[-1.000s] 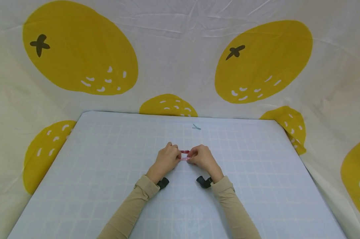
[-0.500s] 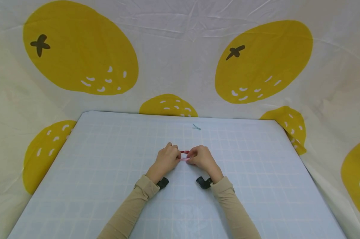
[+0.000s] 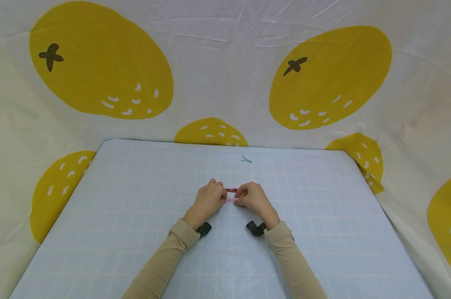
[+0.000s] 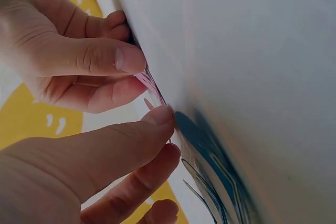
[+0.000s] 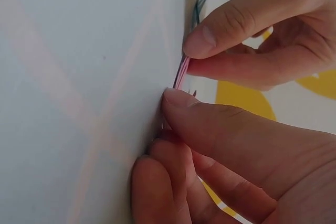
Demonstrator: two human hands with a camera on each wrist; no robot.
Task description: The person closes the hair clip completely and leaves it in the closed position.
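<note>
A pink hair clip (image 3: 230, 199) lies low at the table, spanning the gap between both hands. My left hand (image 3: 210, 197) pinches its left end between thumb and fingers. At the other end, the thumb and fingers of my right hand (image 3: 254, 196) pinch it too. Just beyond it is a red hair clip (image 3: 231, 190), its ends partly hidden by the hands. Several blue-green hair clips (image 4: 210, 166) appear beside my left hand in the left wrist view; the head view hides them behind that hand.
An open blue-green hair clip (image 3: 246, 159) lies farther back on the pale, grid-patterned table (image 3: 135, 182). A white cloth printed with yellow fruit (image 3: 330, 79) hangs behind and around the table. Black wrist cameras (image 3: 256, 228) sit beside both cuffs.
Both hands stay almost where they were, still pinching the pink hair clip. The right fingers shift only slightly.
</note>
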